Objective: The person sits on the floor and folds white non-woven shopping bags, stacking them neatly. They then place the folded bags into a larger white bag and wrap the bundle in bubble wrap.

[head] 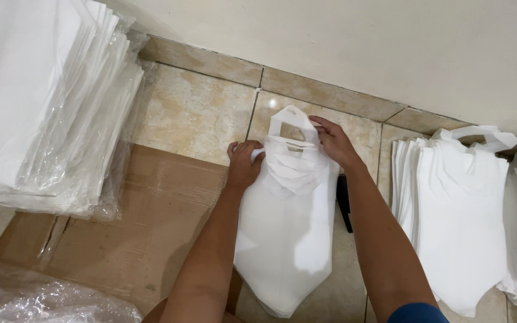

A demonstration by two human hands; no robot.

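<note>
A small stack of white fabric bags (285,233) with cut-out handles lies on the tiled floor, handles pointing toward the wall. My left hand (243,164) grips the left side of the handles, fingers curled over the edge. My right hand (332,140) pinches the right side of the handles near the top loop. Both forearms reach forward along the sides of the stack.
A tall pile of white bags in clear plastic (49,101) stands at the left. Flattened brown cardboard (145,233) covers the floor beside it. Another stack of white handled bags (456,209) lies at the right. A dark flat object (344,203) peeks from under my right arm. The wall (360,42) is ahead.
</note>
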